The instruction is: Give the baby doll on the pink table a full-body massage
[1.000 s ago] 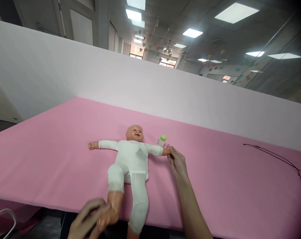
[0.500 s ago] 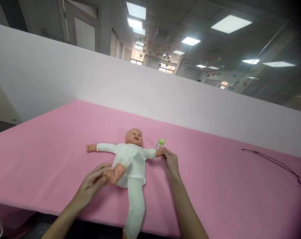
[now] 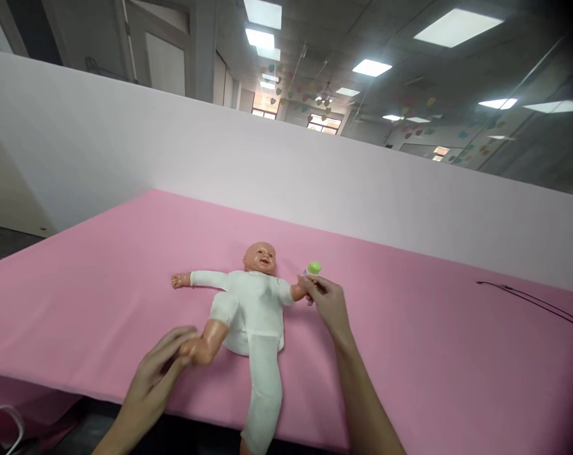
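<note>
Fingers of my left hand [image 3: 156,363] are clamped on a bare foot of the doll [image 3: 262,303], lifting that bent leg, while those of my right hand [image 3: 332,303] pinch the doll's hand on the other side. A pale wall [image 3: 290,170] shuts off the far side from my view of the pink bench [image 3: 409,341]. On the bench the doll lies face up, head toward the wall, its other arm stretched out and its straighter leg reaching over the near edge. To the right, well apart from my hands, I see a thin dark cord [image 3: 535,299]. The green-capped bottle [image 3: 314,268] is just beyond my right hand, which blocks its lower part.
</note>
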Demonstrator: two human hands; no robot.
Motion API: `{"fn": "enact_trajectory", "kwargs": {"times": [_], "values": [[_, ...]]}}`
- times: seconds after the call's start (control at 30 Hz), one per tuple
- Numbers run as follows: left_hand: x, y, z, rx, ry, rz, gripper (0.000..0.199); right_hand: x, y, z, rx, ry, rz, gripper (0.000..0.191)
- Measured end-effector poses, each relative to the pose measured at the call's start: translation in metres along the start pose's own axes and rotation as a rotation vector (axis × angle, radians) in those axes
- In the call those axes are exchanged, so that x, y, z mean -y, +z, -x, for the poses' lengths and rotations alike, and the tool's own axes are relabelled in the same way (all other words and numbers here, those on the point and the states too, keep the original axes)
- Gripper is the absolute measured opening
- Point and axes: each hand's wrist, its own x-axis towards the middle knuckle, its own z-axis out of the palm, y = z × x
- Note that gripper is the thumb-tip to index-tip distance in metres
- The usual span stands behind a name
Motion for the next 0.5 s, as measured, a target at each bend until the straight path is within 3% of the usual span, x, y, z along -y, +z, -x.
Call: {"fn": "enact_trajectory", "kwargs": {"times": [0.1,0.17,0.23,0.33,0.47,0.5], "values": [[-0.01,0.041,-0.052,0.087,-0.023,0.137,0.04,0.012,0.033,0.012,0.24,-0.118,0.152,0.036],[-0.016,0.059,-0.072,0.156,-0.013,0.197,0.04,0.01,0.047,0.018,0.272,-0.171,0.261,0.039],[-0.021,0.062,-0.075,0.189,0.012,0.194,0.037,0.004,0.046,0.018,0.233,-0.16,0.282,0.038],[-0.023,0.038,-0.048,0.159,0.047,0.085,0.033,-0.012,0.016,0.004,0.115,-0.05,0.166,0.037],[-0.003,-0.013,0.02,0.097,0.049,-0.083,0.03,-0.053,-0.037,-0.018,-0.126,0.096,0.165,0.046],[0.005,-0.023,0.037,0.138,0.034,-0.097,0.031,-0.064,-0.046,-0.021,-0.146,0.135,0.172,0.047]]}}
